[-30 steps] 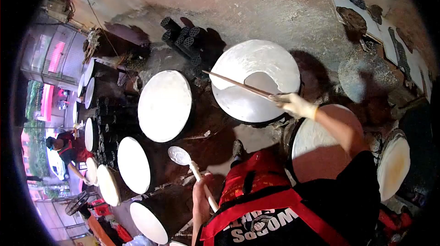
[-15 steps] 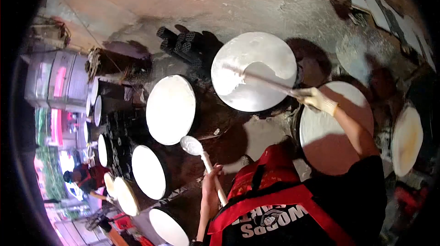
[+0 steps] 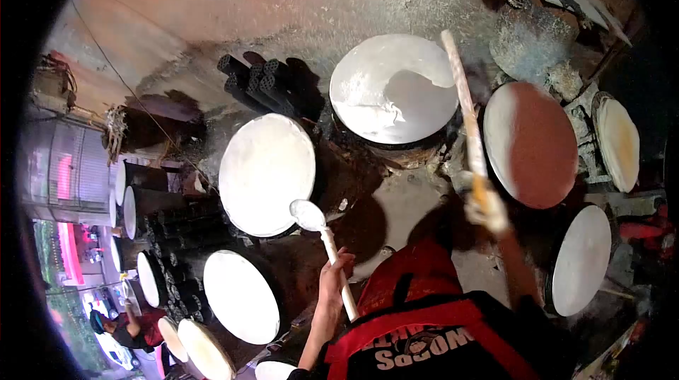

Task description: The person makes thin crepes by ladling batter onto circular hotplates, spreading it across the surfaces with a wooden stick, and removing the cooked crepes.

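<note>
My left hand (image 3: 332,281) is wrapped round the handle of a ladle (image 3: 307,214), whose bowl is coated in white and overlaps the near edge of a white-covered round pan (image 3: 265,168). My right hand (image 3: 486,210), gloved and blurred, grips a long wooden stick (image 3: 463,93) stained whitish, raised away from me. The stick's top end stands beside a round griddle (image 3: 353,90), which has white, wet-looking streaks and a grey shadowed area. Right of the stick, another round pan (image 3: 498,122) has a pale surface, mostly under a reddish shadow.
Dark perforated coal cylinders (image 3: 258,83) lie near the wall, with more stacked at left. Further round pans (image 3: 242,295) stand left, and others (image 3: 583,260) right. A person (image 3: 127,323) in a dark cap is at the far left beside yellowish discs (image 3: 205,348).
My right hand has drawn nearer to me, and the stick has swung from lying across the far griddle to pointing away from me. The left hand still holds the ladle; the view has shifted.
</note>
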{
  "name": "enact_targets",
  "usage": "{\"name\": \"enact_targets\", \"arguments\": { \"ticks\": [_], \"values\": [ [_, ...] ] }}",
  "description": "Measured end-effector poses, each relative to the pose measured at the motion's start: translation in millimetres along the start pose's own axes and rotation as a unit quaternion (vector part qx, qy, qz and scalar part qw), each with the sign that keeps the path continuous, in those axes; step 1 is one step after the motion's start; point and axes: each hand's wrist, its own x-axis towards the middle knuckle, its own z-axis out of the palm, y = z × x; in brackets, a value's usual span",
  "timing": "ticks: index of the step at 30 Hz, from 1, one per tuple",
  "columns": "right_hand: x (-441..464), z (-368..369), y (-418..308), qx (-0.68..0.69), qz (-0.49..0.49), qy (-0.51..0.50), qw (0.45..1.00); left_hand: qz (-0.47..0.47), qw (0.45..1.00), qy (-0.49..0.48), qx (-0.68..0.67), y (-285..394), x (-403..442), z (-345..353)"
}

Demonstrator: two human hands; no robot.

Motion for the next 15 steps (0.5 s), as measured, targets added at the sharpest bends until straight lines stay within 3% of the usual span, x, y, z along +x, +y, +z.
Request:
{"name": "enact_targets", "arguments": {
  "ticks": [3,5,7,9,11,12,13,14,15],
  "values": [
    [95.4,167.0,31.3,0.044,-0.101,0.070,0.991,0.012,0.999,0.018,-0.024,-4.1,-14.5,-39.9],
    [183.8,237.2,62.8,-0.004,-0.102,0.166,0.981,0.052,0.998,0.019,-0.029,-14.7,-26.9,-75.6],
    [223.5,296.6,59.6,0.065,-0.122,0.113,0.984,0.078,0.995,0.068,-0.003,-24.0,-39.2,-101.0],
    [263.6,307.4,77.9,0.032,-0.066,0.177,0.981,0.107,0.987,0.117,0.036,-37.7,-49.1,-118.0],
    [255.1,307.9,87.4,0.023,-0.072,0.230,0.970,0.075,0.988,0.136,0.009,-44.3,-52.8,-131.3],
    [241.9,299.4,95.3,0.080,-0.054,0.211,0.973,0.104,0.988,0.116,0.019,-53.0,-47.3,-141.0],
    [220.7,285.6,103.6,0.137,-0.036,0.192,0.971,0.047,0.992,0.111,0.024,-59.0,-45.8,-150.2],
    [220.7,240.9,128.0,0.330,0.089,0.031,0.939,0.064,0.993,0.095,0.007,-60.8,-41.7,-148.5],
    [192.7,246.6,132.5,0.297,0.026,0.131,0.946,0.080,0.993,0.081,-0.007,-61.1,-39.9,-146.0]
  ]
}}
